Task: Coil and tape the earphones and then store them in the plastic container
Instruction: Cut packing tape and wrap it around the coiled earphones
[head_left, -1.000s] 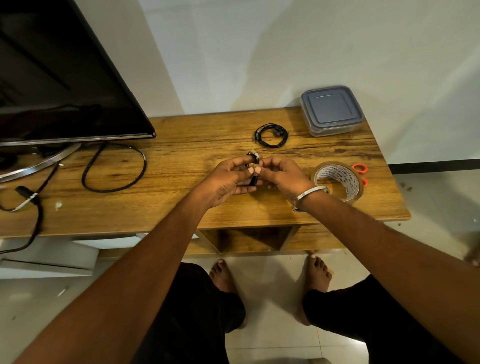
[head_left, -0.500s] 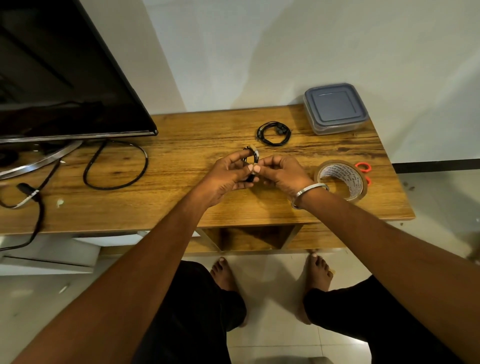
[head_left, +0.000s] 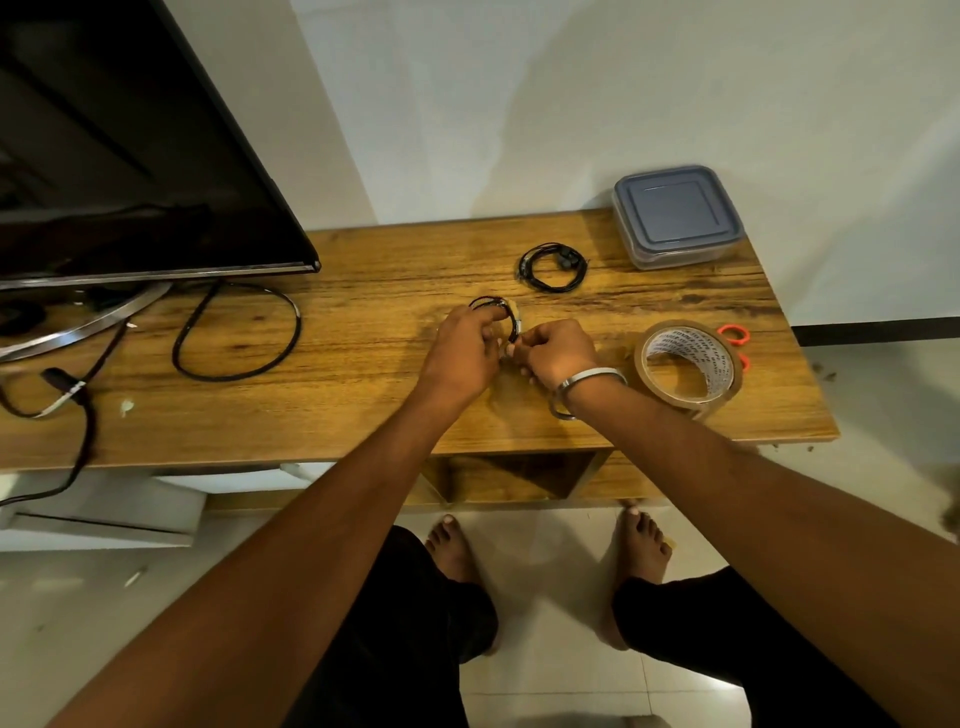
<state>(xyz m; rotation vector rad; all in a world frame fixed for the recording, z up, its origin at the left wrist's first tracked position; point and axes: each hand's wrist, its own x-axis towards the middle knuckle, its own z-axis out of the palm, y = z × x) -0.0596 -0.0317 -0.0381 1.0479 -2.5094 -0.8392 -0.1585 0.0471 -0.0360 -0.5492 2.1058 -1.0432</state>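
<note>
Coiled earphones (head_left: 497, 312) held above table (head_left: 363, 415), left of tape roll (head_left: 688, 366): gripped by left hand (head_left: 462, 353); tape strip pinched by right hand (head_left: 556, 351). Strip best pressed snugly around, coil kept tight.

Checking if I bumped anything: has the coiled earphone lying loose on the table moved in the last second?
No. The loose coiled earphone lies at the same spot on the table, same gap from the plastic container; only the camera shifted.
</note>
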